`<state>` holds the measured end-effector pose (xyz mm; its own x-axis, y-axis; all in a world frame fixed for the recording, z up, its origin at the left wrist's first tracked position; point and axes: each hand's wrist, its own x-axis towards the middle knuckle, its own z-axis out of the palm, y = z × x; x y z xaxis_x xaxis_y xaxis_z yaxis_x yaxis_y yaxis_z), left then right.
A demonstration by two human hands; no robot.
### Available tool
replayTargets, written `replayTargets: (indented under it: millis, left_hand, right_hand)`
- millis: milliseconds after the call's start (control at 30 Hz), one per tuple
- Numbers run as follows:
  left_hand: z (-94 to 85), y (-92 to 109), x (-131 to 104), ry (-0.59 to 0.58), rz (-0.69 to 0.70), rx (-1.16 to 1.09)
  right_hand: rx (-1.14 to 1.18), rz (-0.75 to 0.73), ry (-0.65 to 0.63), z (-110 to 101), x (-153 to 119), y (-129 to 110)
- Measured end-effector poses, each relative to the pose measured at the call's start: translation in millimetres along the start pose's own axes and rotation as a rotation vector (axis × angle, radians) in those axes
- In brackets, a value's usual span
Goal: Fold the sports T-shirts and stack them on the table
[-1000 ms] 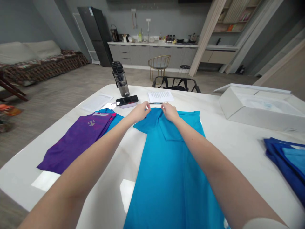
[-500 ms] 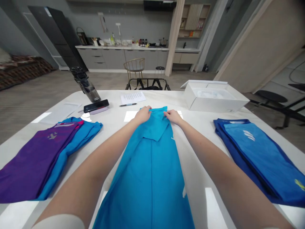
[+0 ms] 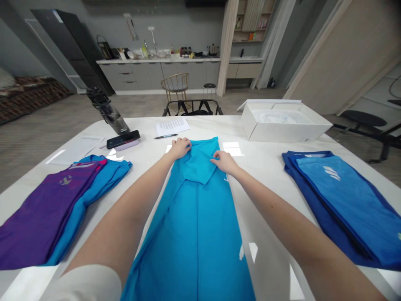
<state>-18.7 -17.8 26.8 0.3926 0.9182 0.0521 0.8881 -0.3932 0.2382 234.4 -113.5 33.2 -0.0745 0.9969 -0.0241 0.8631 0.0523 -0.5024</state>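
Observation:
A bright blue garment [image 3: 197,225] lies lengthwise down the middle of the white table, its far end narrow, with a flap folded over on top. My left hand [image 3: 181,148] grips the garment's far left corner with bent fingers. On the right, my right hand [image 3: 223,161] pinches the right edge of the flap, a little nearer than the far corner. A purple shirt [image 3: 53,205] rests on another blue garment [image 3: 109,177] at the left. Folded blue clothes [image 3: 341,196] are stacked at the right.
Beyond the left stack are a phone [image 3: 123,139], a dark bottle [image 3: 109,113] and paper [image 3: 75,150]. A pen [image 3: 166,136] and a printed sheet [image 3: 172,126] lie behind my left hand. An open white box [image 3: 278,131] stands at the back right of the white table [image 3: 263,167].
My left hand has moved slightly left and nearer along the garment's far edge. My right hand has moved down from the far right corner to the flap's side.

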Motion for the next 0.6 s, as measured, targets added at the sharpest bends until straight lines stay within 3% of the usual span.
replayTargets:
  millis: [200,400,600]
  left_hand:
    - [-10.4,-9.9,-5.6,0.045,-0.161,-0.197]
    - [-13.4,-18.1,-13.8,-0.019,-0.090,-0.047]
    - [-15.9,-18.5,-5.5,0.090,-0.228,-0.152]
  right_hand:
    - [0.052,0.017,0.074,2.2,-3.8,2.8]
    - [-0.048,0.119,0.060,10.2,-8.8,7.5]
    - [0.103,0.050,0.181,-7.9,12.9,9.0]
